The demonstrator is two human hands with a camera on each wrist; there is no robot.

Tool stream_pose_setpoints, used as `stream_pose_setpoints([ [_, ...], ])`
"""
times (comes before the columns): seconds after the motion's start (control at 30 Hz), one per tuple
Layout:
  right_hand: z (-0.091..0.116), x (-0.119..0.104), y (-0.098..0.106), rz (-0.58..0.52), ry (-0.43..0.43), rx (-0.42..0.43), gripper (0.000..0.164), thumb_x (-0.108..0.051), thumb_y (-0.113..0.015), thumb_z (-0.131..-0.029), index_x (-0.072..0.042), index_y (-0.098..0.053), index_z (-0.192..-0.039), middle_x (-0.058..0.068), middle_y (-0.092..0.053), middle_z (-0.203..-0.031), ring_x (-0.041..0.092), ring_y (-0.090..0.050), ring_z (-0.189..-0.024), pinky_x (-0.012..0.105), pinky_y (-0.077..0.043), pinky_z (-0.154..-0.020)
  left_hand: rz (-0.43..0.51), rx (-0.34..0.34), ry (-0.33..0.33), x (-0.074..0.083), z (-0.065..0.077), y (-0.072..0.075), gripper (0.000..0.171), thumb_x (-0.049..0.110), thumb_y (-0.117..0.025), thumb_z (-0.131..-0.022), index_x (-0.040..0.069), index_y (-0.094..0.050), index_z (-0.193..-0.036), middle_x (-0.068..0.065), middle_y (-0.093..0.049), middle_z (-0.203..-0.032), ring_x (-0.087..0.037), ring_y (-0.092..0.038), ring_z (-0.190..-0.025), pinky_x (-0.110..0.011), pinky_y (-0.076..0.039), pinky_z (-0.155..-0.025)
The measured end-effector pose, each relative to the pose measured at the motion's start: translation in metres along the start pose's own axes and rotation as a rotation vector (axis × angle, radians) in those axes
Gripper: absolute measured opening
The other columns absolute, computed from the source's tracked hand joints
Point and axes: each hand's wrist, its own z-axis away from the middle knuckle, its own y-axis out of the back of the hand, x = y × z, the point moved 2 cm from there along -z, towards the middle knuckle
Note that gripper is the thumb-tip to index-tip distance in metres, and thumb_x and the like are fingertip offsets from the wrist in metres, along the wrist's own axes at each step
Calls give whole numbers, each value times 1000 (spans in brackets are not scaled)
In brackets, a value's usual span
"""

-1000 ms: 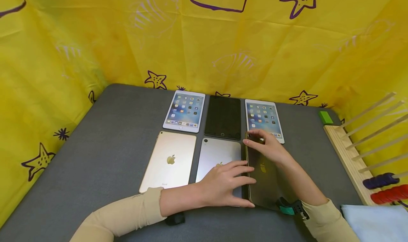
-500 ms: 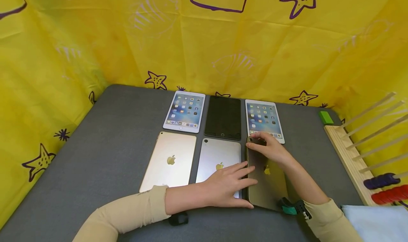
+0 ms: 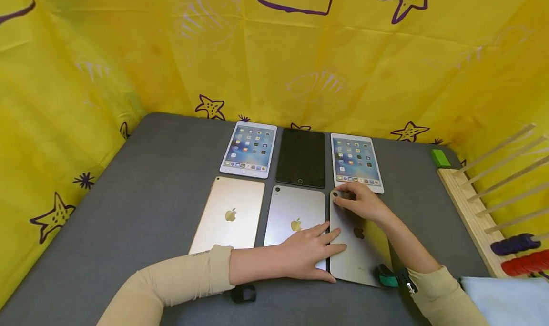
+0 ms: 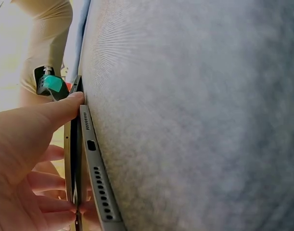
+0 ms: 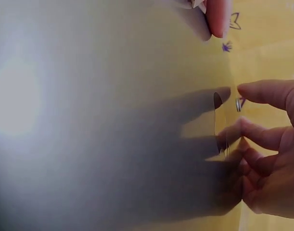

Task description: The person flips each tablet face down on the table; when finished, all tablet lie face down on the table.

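A grey tablet [image 3: 356, 249], back upward, lies at the right end of the front row. My right hand [image 3: 364, 203] is at its top left corner, bent fingers touching it near the camera lens; in the right wrist view the thumb tip [image 5: 243, 90] stands a little off its shiny back. My left hand [image 3: 306, 253] lies spread across the lower part of the silver tablet [image 3: 293, 204], fingertips at the grey tablet's left edge. The left wrist view shows the thumb [image 4: 74, 102] beside the lower edges of the two tablets. A gold tablet [image 3: 231, 211] lies left of them.
Behind are a white tablet [image 3: 249, 149], a black one [image 3: 301, 157] and another white one [image 3: 356, 161], screens up. A wooden bead frame [image 3: 469, 216], a green block [image 3: 439, 158] and a light blue cloth [image 3: 506, 300] are at the right. Yellow fabric [image 3: 266, 54] borders the table.
The grey tablet has been tipped flatter and shifted slightly left, against the silver one. My right hand has come down slightly toward me with it; my left hand has moved a little.
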Motion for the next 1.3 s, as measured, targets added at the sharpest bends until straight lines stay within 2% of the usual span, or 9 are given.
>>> stream_pose_setpoints([
  [0.17, -1, 2, 0, 54, 37, 12, 33, -16, -68, -90, 4, -65, -116, 16, -60, -107, 27, -48, -91, 36, -40, -73, 27, -6, -9, 0, -3, -2, 71, 63, -59, -88, 20, -50, -144, -11, -41, -150, -34, -36, -138, -38, -30, -113],
  [0.37, 0, 3, -1, 152, 91, 30, 31, -13, -69, -88, 2, -67, -115, 18, -63, -113, 33, -53, -100, 49, -44, -86, 78, -15, -1, 0, -5, -4, 71, 62, -61, -87, 20, -51, -143, -11, -41, -150, -33, -34, -139, -38, -28, -114],
  [0.53, 1, 1, -2, 228, 134, 51, 30, -14, -70, -88, 0, -67, -114, 16, -65, -110, 34, -55, -100, 53, -44, -86, 80, -19, 4, 1, -5, -5, 69, 62, -61, -87, 21, -53, -141, -10, -43, -149, -33, -35, -139, -37, -27, -114],
  [0.73, 2, 0, -1, 238, 123, 55, 30, -16, -71, -88, -1, -67, -113, 14, -65, -108, 32, -54, -99, 52, -44, -83, 71, -27, 2, 1, -6, -5, 69, 63, -60, -88, 21, -52, -142, -10, -43, -149, -32, -35, -139, -37, -27, -115],
  [0.9, 1, 0, -1, 234, 140, 56, 28, -16, -71, -87, -2, -68, -111, 11, -64, -102, 30, -54, -95, 46, -43, -79, 109, -47, -1, -1, -5, -5, 67, 61, -59, -89, 22, -51, -144, -9, -40, -151, -31, -31, -142, -36, -24, -115],
  [1.07, 1, -1, -1, 222, 137, 51, 27, -15, -71, -88, -2, -68, -111, 11, -64, -101, 29, -54, -95, 45, -43, -80, 132, -64, -4, -1, -5, -4, 66, 59, -59, -90, 22, -49, -145, -9, -39, -152, -30, -29, -143, -36, -24, -115],
  [1.3, 0, -7, -4, 104, 106, 32, 28, -16, -65, -93, 0, -65, -116, 16, -63, -112, 35, -56, -104, 53, -47, -91, 151, -120, -1, 0, -4, -1, 62, 56, -58, -92, 24, -49, -145, -9, -36, -154, -30, -26, -144, -40, -26, -115],
])
